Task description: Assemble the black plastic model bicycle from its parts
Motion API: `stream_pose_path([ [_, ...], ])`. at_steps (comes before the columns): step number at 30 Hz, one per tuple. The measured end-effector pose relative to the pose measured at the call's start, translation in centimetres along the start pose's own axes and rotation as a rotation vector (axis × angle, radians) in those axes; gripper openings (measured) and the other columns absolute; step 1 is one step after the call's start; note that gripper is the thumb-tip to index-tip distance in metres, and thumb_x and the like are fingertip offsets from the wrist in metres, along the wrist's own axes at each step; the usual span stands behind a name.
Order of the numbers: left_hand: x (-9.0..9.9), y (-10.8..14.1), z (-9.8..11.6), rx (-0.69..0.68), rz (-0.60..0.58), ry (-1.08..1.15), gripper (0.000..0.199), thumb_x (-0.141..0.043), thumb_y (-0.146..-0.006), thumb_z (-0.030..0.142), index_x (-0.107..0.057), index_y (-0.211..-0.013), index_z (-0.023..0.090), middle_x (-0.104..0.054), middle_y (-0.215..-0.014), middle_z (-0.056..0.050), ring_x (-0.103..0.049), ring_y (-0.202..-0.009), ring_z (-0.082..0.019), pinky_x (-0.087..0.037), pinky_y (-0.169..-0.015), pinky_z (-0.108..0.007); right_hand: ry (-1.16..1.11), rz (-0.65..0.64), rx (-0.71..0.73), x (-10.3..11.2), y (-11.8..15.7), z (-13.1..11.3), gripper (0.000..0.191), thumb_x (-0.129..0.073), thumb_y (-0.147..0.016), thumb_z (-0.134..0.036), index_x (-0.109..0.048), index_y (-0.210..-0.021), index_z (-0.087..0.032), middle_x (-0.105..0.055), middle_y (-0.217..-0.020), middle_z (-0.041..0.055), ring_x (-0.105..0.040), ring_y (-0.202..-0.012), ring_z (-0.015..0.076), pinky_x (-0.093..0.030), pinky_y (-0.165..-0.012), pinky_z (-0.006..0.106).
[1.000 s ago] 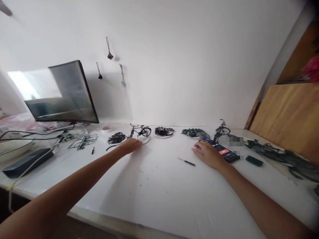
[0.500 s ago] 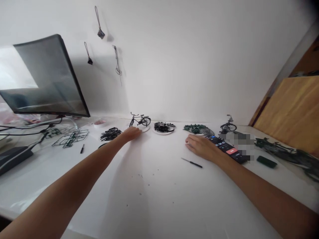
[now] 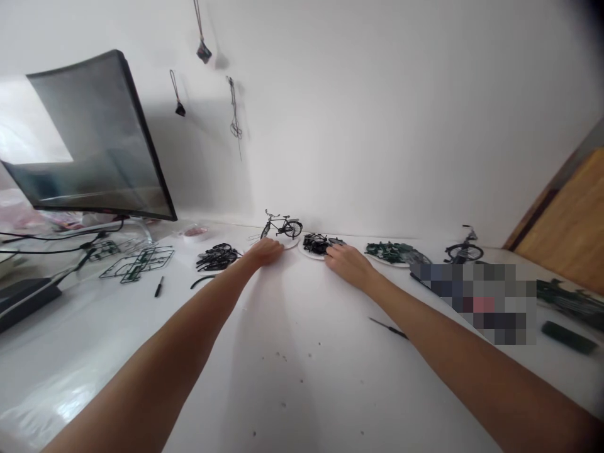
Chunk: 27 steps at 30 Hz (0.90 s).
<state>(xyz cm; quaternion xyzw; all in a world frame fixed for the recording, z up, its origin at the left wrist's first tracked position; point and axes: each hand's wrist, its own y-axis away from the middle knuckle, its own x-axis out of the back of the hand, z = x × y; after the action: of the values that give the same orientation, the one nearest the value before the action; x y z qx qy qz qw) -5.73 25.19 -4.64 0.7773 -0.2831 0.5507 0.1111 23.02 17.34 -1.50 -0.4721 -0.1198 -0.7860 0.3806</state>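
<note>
My left hand [image 3: 270, 251] is at the near edge of a white plate [image 3: 291, 246], its fingers curled closed on the rim. Over that plate stands a small black model bicycle [image 3: 283, 226]. To its right, my right hand [image 3: 348, 261] reaches the near right side of a second white plate [image 3: 307, 251] piled with black model parts [image 3: 318, 243]. Its fingers are bent together, and their tips are partly hidden, so what they pinch does not show. A screwdriver [image 3: 387, 327] lies under the right forearm.
Green parts [image 3: 389, 251] fill another plate at right, before a second model bicycle [image 3: 465, 246]. Black parts [image 3: 217, 257], green part frames [image 3: 139, 263] and a small screwdriver [image 3: 159, 287] lie left. A monitor [image 3: 104, 138] stands behind. Tiny scraps dot the white table [image 3: 292, 352].
My right hand has moved left, from beside the plate of green parts to the plate of black parts. My left hand stays by the bicycle's plate. The view has shifted slightly.
</note>
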Motion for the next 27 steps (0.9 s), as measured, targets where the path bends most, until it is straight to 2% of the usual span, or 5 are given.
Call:
stream_pose_path([
  [10, 0.7, 0.2, 0.3, -0.026, 0.032, -0.017, 0.031, -0.059, -0.096, 0.032, -0.059, -0.120, 0.013, -0.063, -0.116, -0.010, -0.065, -0.099, -0.021, -0.057, -0.084, -0.040, -0.023, -0.145, -0.041, 0.8, -0.4, 0.2, 0.032, -0.061, -0.095, -0.032, -0.060, -0.121, -0.015, -0.063, -0.119, 0.0100, -0.065, -0.099, 0.0215, -0.056, -0.083, 0.041],
  [17, 2.1, 2.2, 1.1, -0.077, 0.131, -0.016, 0.030, -0.059, -0.096, 0.032, -0.059, -0.119, 0.013, -0.063, -0.115, -0.009, -0.065, -0.098, -0.020, -0.057, -0.083, -0.040, -0.081, -0.126, 0.065, 2.6, 4.1, -0.6, 0.026, -0.059, -0.096, -0.032, -0.062, -0.116, -0.016, -0.066, -0.112, 0.0073, -0.066, -0.090, 0.0178, -0.057, -0.077, 0.037],
  [20, 3.8, 3.4, 2.0, -0.145, 0.205, -0.003, 0.030, -0.059, -0.096, 0.031, -0.059, -0.119, 0.013, -0.063, -0.117, -0.010, -0.064, -0.101, -0.022, -0.056, -0.086, -0.042, -0.120, -0.058, 0.145, 4.2, 6.7, -2.0, 0.021, -0.060, -0.096, -0.032, -0.064, -0.106, -0.014, -0.067, -0.096, 0.0034, -0.066, -0.077, 0.0142, -0.057, -0.069, 0.032],
  [24, 7.0, 4.7, 3.0, -0.232, 0.271, 0.026, 0.028, -0.059, -0.096, 0.030, -0.060, -0.118, 0.013, -0.062, -0.118, -0.009, -0.063, -0.105, -0.022, -0.054, -0.090, -0.044, -0.165, 0.068, 0.253, 6.7, 10.5, -4.8, 0.024, -0.052, -0.097, -0.016, -0.061, -0.075, -0.015, -0.063, -0.072, -0.0014, -0.057, -0.057, 0.0100, -0.039, -0.050, 0.024],
  [27, 9.8, 5.0, 4.2, -0.268, 0.284, 0.054, 0.026, -0.058, -0.096, 0.029, -0.060, -0.116, 0.013, -0.063, -0.114, -0.009, -0.063, -0.103, -0.022, -0.054, -0.090, -0.044, -0.192, 0.155, 0.300, 8.5, 13.2, -7.6, 0.022, -0.051, -0.093, -0.011, -0.060, -0.074, -0.016, -0.065, -0.068, 0.0004, -0.052, -0.049, 0.0106, -0.019, -0.044, 0.030],
])
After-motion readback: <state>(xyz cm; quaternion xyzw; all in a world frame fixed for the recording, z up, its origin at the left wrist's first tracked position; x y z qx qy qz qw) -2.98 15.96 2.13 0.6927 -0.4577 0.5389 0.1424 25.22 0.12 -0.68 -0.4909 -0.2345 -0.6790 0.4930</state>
